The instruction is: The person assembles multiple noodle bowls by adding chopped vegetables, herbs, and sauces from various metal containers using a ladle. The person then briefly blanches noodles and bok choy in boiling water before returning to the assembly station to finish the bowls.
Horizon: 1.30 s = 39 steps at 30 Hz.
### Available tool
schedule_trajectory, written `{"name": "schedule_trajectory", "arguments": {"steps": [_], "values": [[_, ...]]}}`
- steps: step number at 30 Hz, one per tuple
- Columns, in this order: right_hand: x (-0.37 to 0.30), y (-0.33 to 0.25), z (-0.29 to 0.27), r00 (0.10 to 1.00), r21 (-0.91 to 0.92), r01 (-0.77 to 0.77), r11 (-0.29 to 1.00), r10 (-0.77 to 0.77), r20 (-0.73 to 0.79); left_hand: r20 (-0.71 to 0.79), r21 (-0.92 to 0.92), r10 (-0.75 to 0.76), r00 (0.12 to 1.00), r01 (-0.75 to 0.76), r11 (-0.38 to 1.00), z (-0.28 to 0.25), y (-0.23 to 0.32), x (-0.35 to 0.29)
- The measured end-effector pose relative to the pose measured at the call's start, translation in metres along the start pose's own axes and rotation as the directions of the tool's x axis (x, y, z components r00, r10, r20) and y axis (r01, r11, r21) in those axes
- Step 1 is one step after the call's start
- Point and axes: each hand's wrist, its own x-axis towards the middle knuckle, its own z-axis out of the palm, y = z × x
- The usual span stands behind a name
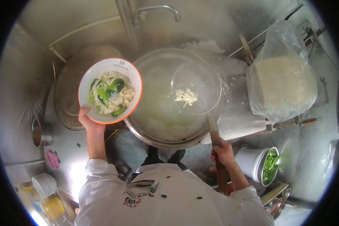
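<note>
My left hand (90, 121) grips the rim of a white bowl (87, 81) with an orange edge, thumb on the near left side. Wide noodles (129, 94) and green leafy vegetables (110, 92) fill its bottom. My right hand (224, 152) is closed around the wooden handle (213, 132) of a mesh strainer (199, 77). A small clump of noodles (186, 96) lies in the strainer. The strainer is over a big round pot (154, 124) of cloudy, steaming liquid; the bowl is at the pot's left edge.
A faucet (165, 7) stands behind the pot. Left of it is a large round lid (69, 101). To the right sit a plastic-bagged block (282, 83) and a white bucket (248, 162) beside green leaves (270, 167). Stacked white dishes (44, 185) and a pink cloth (53, 159) are at lower left.
</note>
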Motion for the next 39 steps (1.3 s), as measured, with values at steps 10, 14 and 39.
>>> {"name": "schedule_trajectory", "arguments": {"steps": [10,14,39], "values": [[-0.002,0.005,0.031,0.956,-0.369,0.176,0.913,-0.247,-0.156,0.027,-0.043,-0.097,0.995,0.099,0.994,-0.005,0.002,0.016],[-0.03,-0.015,0.062,0.998,-0.029,-0.017,0.999,0.019,0.062,0.182,0.285,0.096,0.979,-0.146,0.947,0.024,-0.003,0.024],[0.106,-0.003,0.092,0.944,0.342,-0.228,0.912,0.12,0.308,0.344,0.704,0.344,0.873,-0.483,0.521,0.011,0.035,0.027]]}}
